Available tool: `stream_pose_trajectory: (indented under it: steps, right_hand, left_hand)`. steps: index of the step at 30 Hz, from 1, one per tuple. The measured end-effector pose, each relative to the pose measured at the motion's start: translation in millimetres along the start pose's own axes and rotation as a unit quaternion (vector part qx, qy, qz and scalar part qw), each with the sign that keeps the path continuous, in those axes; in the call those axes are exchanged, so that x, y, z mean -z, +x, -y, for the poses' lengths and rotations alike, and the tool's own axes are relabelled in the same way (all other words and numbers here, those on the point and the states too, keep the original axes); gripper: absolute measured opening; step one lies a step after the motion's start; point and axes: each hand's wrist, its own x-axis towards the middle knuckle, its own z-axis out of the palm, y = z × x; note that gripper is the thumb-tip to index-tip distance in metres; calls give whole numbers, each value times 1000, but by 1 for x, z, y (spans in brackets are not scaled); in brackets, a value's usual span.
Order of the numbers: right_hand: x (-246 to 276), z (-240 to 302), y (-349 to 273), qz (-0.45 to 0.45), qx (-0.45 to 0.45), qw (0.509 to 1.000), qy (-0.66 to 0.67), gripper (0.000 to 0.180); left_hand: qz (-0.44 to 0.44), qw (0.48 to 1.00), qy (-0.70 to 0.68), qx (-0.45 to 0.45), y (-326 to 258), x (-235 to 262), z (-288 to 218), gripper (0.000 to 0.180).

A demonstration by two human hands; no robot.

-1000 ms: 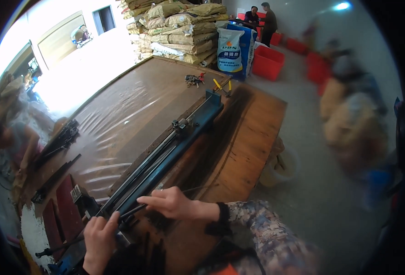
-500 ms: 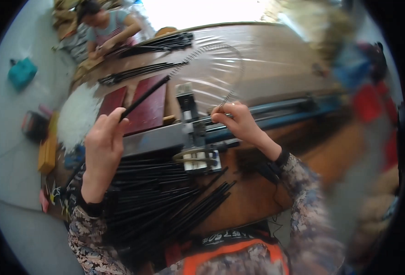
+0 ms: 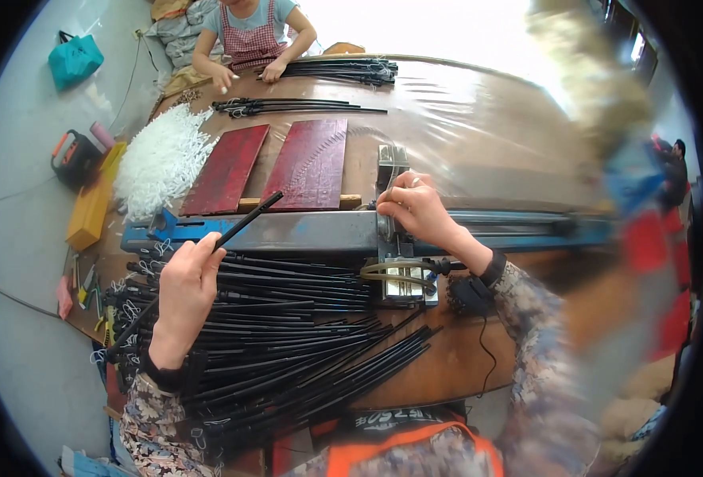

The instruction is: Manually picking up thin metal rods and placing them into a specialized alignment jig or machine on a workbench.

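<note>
My left hand (image 3: 186, 290) is closed around a thin black rod (image 3: 248, 220), which tilts up to the right with its tip free. My right hand (image 3: 421, 208) pinches one end of a long, thin coil spring (image 3: 319, 149). The spring arches over a dark red board (image 3: 307, 171) toward the rod's tip; its blur hides whether it enters the rod. Close below my right hand sits a metal clamp block (image 3: 403, 282) with a hose loop, mounted by a long grey and blue rail (image 3: 304, 233).
Many black rods (image 3: 288, 334) with white loops lie piled before me. Beyond the rail are another red board (image 3: 226, 171), a heap of white pieces (image 3: 160, 159) and bundles of black rods (image 3: 300, 106). Across the table, a person's hands (image 3: 272, 70) are near one bundle.
The view has shifted, so the table sits lower and the clamp block farther right. The rod's tip has dropped, and the spring's arch is lower and fainter. Both hands keep their grips.
</note>
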Motion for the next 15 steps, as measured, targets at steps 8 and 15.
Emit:
stream_pose_trajectory:
  steps: [8, 15]
  right_hand:
    - [9, -12, -3, -8, 115, 971, -208, 8]
    - [140, -77, -140, 32, -60, 909, -410, 8]
  left_hand:
    - [-2, 1000, 22, -9, 15, -26, 27, 24]
    - [50, 990, 37, -124, 45, -105, 27, 21]
